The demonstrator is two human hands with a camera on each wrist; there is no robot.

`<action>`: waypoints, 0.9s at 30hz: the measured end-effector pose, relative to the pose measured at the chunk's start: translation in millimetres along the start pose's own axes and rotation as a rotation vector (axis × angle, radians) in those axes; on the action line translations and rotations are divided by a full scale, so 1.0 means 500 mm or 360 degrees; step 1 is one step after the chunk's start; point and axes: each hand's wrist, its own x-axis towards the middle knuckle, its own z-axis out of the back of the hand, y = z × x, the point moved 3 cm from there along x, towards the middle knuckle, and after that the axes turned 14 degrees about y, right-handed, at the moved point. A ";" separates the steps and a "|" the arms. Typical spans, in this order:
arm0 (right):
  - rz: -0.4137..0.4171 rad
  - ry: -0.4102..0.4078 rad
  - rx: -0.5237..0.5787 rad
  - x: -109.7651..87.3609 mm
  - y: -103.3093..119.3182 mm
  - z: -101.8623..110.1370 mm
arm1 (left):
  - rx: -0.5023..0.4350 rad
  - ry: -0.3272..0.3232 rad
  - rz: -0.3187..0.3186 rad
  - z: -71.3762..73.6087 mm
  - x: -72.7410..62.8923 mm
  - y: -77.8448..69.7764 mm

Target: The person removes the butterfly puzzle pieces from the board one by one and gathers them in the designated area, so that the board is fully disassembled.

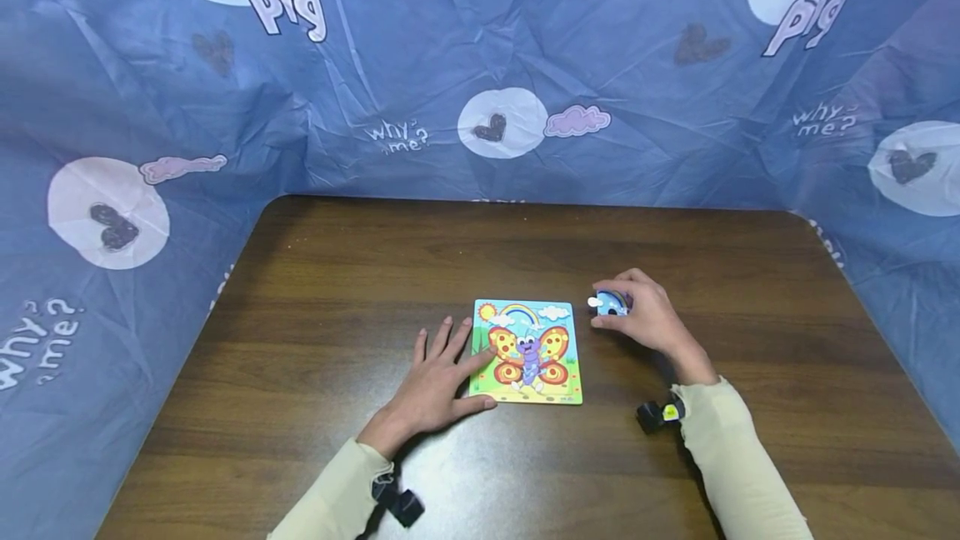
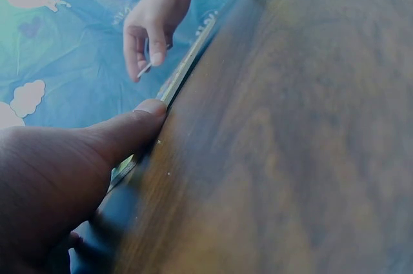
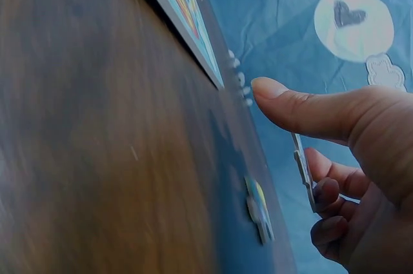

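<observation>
A square butterfly puzzle board (image 1: pixel 528 352) lies on the table. My left hand (image 1: pixel 442 373) is spread beside it, index finger over its left side and thumb at the lower left corner. The left wrist view shows that thumb (image 2: pixel 139 119) against the board's edge. To the right of the board, my right hand (image 1: pixel 648 311) pinches a blue puzzle piece (image 1: pixel 611 303) with a rainbow print between thumb and fingers. From the right wrist, the held piece (image 3: pixel 303 171) appears edge-on, raised off the table. Another small piece (image 3: pixel 259 211) lies on the tabletop below this hand.
The brown wooden table (image 1: pixel 360 257) has rounded far corners. Behind and beside it hangs a blue printed cloth (image 1: pixel 420 48). Black wrist cameras sit on both forearms, the left one (image 1: pixel 405 507) close above the tabletop.
</observation>
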 end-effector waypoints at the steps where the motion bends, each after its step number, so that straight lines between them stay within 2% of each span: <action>1: -0.0003 -0.0007 -0.0007 -0.002 -0.004 0.005 | 0.0005 -0.0007 -0.0002 0.000 0.000 0.000; 6: -0.0023 -0.0048 -0.0055 -0.013 -0.024 0.028 | 0.0011 -0.0034 -0.0014 -0.001 0.000 0.000; 13: -0.0051 -0.0092 -0.0080 -0.027 -0.053 0.053 | 0.0009 -0.0016 0.0004 -0.001 0.000 0.001; 21: -0.0031 -0.0139 -0.0170 -0.036 -0.092 0.068 | 0.0014 -0.0038 -0.0008 0.001 -0.001 0.000; 27: -0.0051 -0.0134 -0.0165 -0.042 -0.117 0.075 | 0.0003 -0.0025 -0.0004 0.002 -0.002 -0.001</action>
